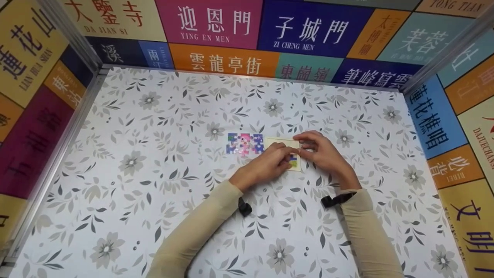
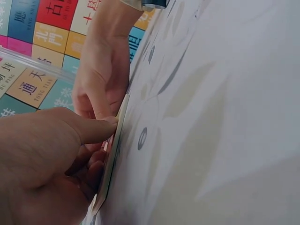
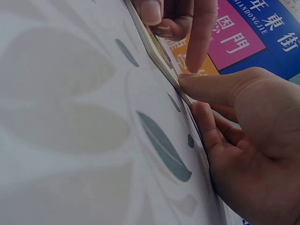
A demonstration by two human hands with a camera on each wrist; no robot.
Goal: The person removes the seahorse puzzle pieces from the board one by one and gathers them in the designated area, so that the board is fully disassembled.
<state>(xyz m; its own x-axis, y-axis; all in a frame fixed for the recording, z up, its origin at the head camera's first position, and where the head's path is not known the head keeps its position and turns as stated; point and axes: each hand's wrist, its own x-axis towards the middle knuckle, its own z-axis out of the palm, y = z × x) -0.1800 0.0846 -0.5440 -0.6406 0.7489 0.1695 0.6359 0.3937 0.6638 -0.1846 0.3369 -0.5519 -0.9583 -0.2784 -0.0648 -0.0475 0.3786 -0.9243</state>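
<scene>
A cream-rimmed puzzle tray [image 1: 278, 139] lies on the table under both hands, a few coloured pieces [image 1: 294, 163] showing in its lower right corner. My left hand [image 1: 270, 162] reaches over the tray from the left. Its index finger [image 3: 202, 40] extends down to the tray's inside near the right rim, and the other fingers bend over the tray. At the right edge, my right hand [image 1: 322, 152] pinches the tray's rim between thumb [image 3: 206, 88] and index finger. Left of the tray sits a joined block of puzzle pieces [image 1: 245, 144], blue and purple with a pink figure.
The table [image 1: 185, 231] has a white cover with grey flowers and leaves. Panels with coloured name blocks [image 1: 220, 21] stand along its back and both sides. Black wrist straps [image 1: 244, 207] sit at both sleeves.
</scene>
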